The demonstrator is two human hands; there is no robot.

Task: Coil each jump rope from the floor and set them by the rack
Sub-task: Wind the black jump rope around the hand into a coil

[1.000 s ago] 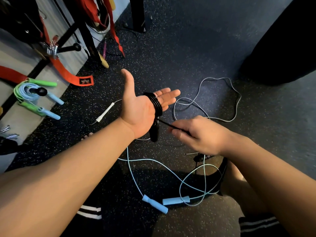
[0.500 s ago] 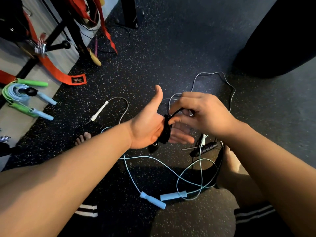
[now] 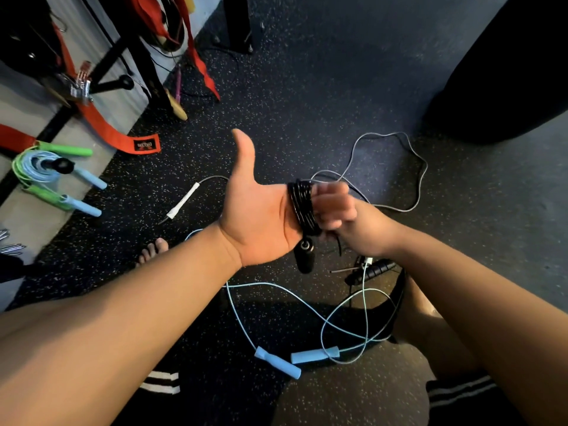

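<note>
**The left hand [image 3: 261, 216] wears the black jump rope [image 3: 302, 204]**

The left hand is flat and loose, palm up, thumb out. The rope sits in rings round its fingers, and a black handle [image 3: 304, 256] hangs just under the palm. The right hand [image 3: 341, 216] is blurry; it seems to pinch the rope beside those fingers.

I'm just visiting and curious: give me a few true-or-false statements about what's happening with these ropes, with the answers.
1. The black rope is wound around the left hand's fingers. True.
2. The light blue rope is neatly coiled. False: it lies loose on the floor.
3. A white handle lies on the floor. True.
4. The right hand rests on the floor. False: it is up at the black rope.
</note>
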